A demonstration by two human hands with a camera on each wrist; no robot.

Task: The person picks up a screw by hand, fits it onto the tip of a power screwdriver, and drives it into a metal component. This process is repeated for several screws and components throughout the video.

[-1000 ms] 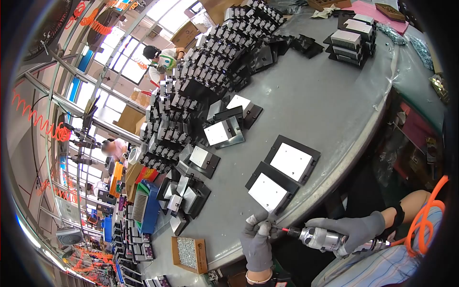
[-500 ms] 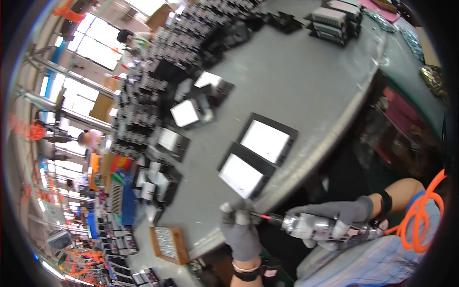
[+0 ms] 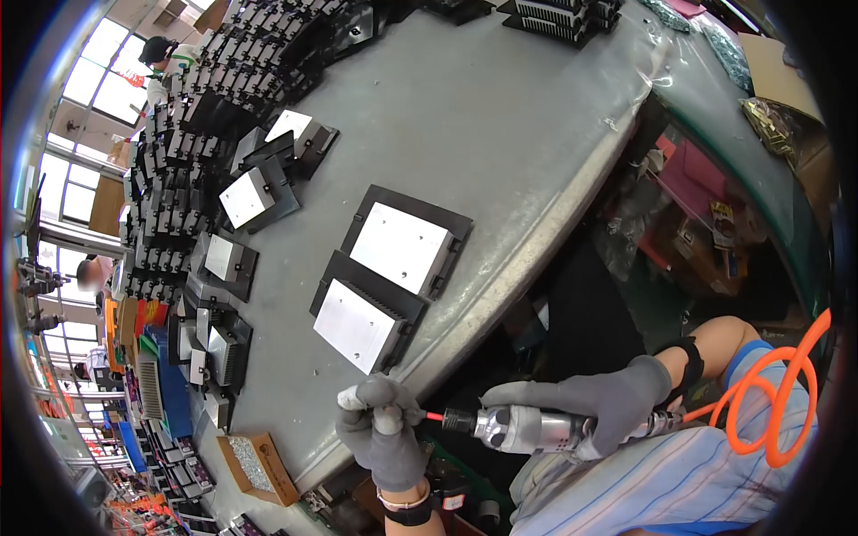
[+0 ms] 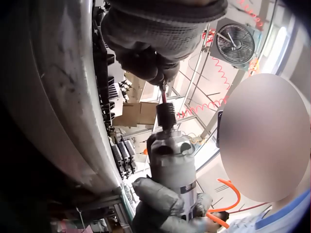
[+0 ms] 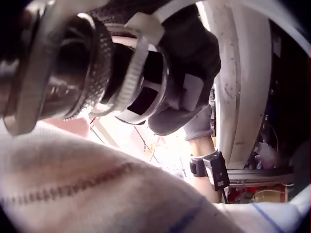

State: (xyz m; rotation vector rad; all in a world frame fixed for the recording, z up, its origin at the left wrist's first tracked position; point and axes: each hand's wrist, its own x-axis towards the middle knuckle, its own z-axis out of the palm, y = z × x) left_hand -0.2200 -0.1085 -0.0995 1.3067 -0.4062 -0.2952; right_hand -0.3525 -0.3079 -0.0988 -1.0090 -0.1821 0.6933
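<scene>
In the head view my gloved right hand [image 3: 617,406] grips a silver air screwdriver [image 3: 527,429] around its body, over my lap. Its red bit [image 3: 434,416] points at my gloved left hand [image 3: 382,429] by the table edge. The left fingers are curled and pinch a small screw [image 4: 164,87] at the bit's tip, mostly hidden by the glove. Just beyond the left hand, two heat sinks lie side by side on black plates, silver faces up: the nearer heat sink [image 3: 357,326] and the farther heat sink [image 3: 400,247].
A cardboard box [image 3: 284,482] of small silvery hardware stands at the table's near left. Several loose heat sinks [image 3: 246,198] lie farther left before a tall stack [image 3: 179,179]. An orange air hose [image 3: 760,384] coils beside my right arm. The table edge [image 3: 536,237] curves off to the right.
The head view has turned, so the table, heat sinks and both hands sit farther left in the picture. The left hand still pinches at the bit's tip, the right still grips the screwdriver.
</scene>
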